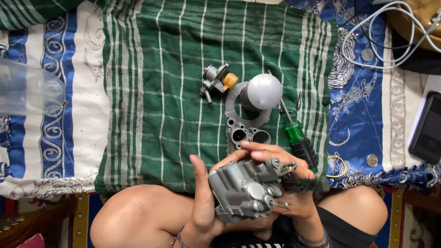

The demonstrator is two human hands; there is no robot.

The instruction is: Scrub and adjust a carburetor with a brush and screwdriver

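Note:
My left hand [202, 197] cradles a grey metal carburetor body [243, 188] from the left side, thumb up along its edge. My right hand [280, 160] wraps over the top and right of the same part, fingers curled across it, and a black brush tuft [301, 184] sticks out beside that hand. Just beyond my hands, on the green striped cloth [174, 92], lie a grey housing with two round bores [245, 135], a rounded grey dome cover [262, 92] and a small grey part with an orange cap [218, 79].
A green-and-black handled screwdriver [298, 138] lies right of the parts. A clear plastic container [27, 92] sits far left. White cables [390, 32], coins [372, 160], a yellow rubber band [337, 166] and a dark phone [427, 128] lie on the blue patterned sheet at right. My knees frame the bottom.

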